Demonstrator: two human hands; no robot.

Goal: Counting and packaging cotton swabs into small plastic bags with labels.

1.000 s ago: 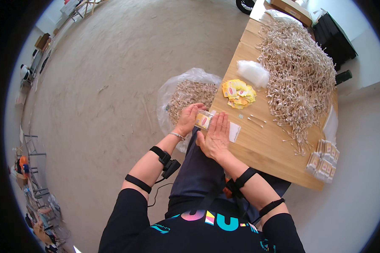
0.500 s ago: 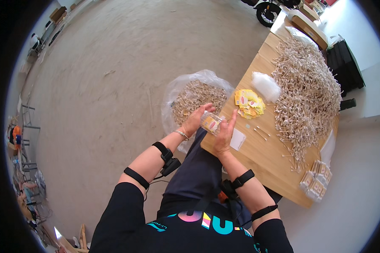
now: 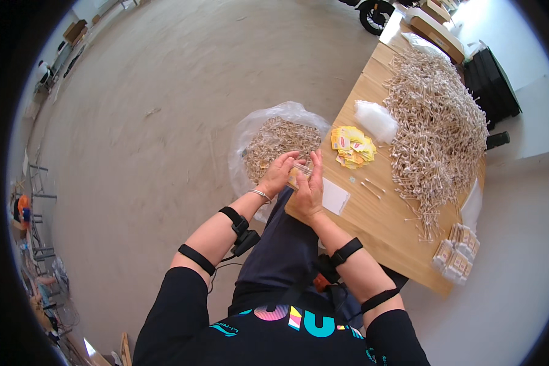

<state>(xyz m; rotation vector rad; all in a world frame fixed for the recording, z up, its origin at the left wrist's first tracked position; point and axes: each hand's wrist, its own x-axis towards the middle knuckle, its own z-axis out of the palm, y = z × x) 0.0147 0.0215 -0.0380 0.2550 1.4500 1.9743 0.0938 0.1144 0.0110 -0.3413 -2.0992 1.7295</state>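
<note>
Between my two hands is a small clear pack of cotton swabs (image 3: 294,176) with a yellow card inside. My left hand (image 3: 277,174) grips it from the left side, fingers over its far end. From the right, my right hand (image 3: 309,194) closes on the same pack, thumb across its front and fingers behind, covering much of it. To the right of the hands, a white card-like sheet (image 3: 334,196) lies at the table's edge, and a pile of yellow printed cards (image 3: 353,147) sits farther off.
The wooden table (image 3: 372,226) carries a large heap of loose cotton swabs (image 3: 436,122), clear plastic bags (image 3: 376,121) and stacked finished packs (image 3: 455,254). Below the table's left edge stands a clear sack of swabs (image 3: 241,143). A black crate (image 3: 493,85) is behind the heap.
My right hand has closed in around the pack, its fingers now wrapping over it. The pack has shifted slightly left and is more covered. The view has moved a little.
</note>
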